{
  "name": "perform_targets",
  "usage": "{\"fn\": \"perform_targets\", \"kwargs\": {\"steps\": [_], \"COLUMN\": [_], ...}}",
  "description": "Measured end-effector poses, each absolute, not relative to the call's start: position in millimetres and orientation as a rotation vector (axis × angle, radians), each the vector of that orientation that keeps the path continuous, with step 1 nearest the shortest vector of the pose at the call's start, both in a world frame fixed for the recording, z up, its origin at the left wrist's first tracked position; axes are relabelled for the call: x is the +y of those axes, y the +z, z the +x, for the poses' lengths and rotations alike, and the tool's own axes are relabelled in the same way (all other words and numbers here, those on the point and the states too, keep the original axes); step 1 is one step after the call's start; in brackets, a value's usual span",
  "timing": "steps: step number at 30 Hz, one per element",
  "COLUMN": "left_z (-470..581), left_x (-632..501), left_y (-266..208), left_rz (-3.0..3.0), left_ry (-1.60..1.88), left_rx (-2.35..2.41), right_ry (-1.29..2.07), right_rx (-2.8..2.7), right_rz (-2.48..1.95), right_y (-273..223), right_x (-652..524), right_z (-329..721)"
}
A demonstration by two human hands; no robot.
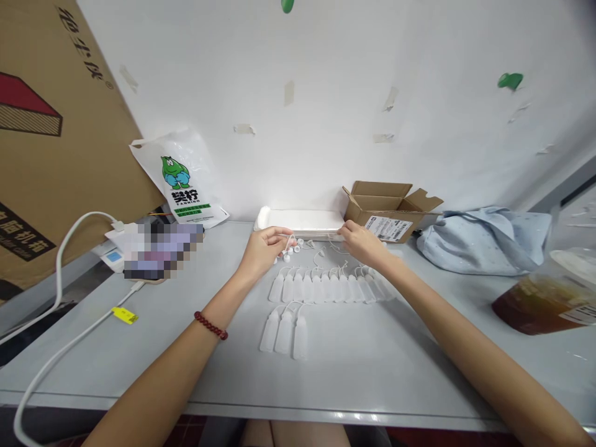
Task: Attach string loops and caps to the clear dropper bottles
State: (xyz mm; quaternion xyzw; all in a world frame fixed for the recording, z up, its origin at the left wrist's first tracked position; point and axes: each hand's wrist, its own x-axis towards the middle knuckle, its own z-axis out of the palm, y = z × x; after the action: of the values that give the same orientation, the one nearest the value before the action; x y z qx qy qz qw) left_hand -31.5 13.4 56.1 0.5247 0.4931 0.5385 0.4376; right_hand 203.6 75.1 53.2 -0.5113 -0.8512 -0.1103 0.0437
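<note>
My left hand (264,249) is closed in a pinch on a thin white cord (289,240), just above small white round caps (297,248). My right hand (361,241) has its fingers pressed together by another thin pale cord (336,247); what lies between the fingertips is too small to make out. In front of both hands, a row of translucent flat plastic bottles (317,289) lies side by side, thin cords at their necks. Three more such bottles (285,331) lie nearer the front edge. My right forearm partly covers the right end of the row.
Behind the hands lies a stack of white flat packs (305,219). An open cardboard box (388,208), a pale blue cloth bag (484,239) and a cup of brown drink (535,301) stand right. At left are a phone (170,248), white cables (58,267) and a plastic bag (186,180).
</note>
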Motion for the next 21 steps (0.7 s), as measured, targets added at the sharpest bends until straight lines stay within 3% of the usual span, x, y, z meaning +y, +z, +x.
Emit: {"fn": "perform_targets", "kwargs": {"steps": [6, 12, 17, 21], "left_z": [-35.4, -30.2, -25.1, -22.4], "left_x": [14.1, 11.1, 6.4, 1.0], "left_y": [59.7, 58.3, 55.8, 59.6], "left_rz": [1.319, 1.265, 1.269, 1.225], "left_ry": [1.359, 1.319, 1.195, 1.158], "left_rx": [1.221, 1.168, 1.058, 0.941], "right_ry": [-0.171, 0.294, 1.021, 1.173], "right_rx": [-2.571, -2.112, -1.662, -1.477], "right_rz": [-1.434, -1.285, -1.204, -1.117], "right_y": [59.4, 72.4, 66.9, 62.2], "right_x": [78.2, 63.0, 16.4, -7.7], "right_z": [211.2, 206.8, 183.9, 172.4]}}
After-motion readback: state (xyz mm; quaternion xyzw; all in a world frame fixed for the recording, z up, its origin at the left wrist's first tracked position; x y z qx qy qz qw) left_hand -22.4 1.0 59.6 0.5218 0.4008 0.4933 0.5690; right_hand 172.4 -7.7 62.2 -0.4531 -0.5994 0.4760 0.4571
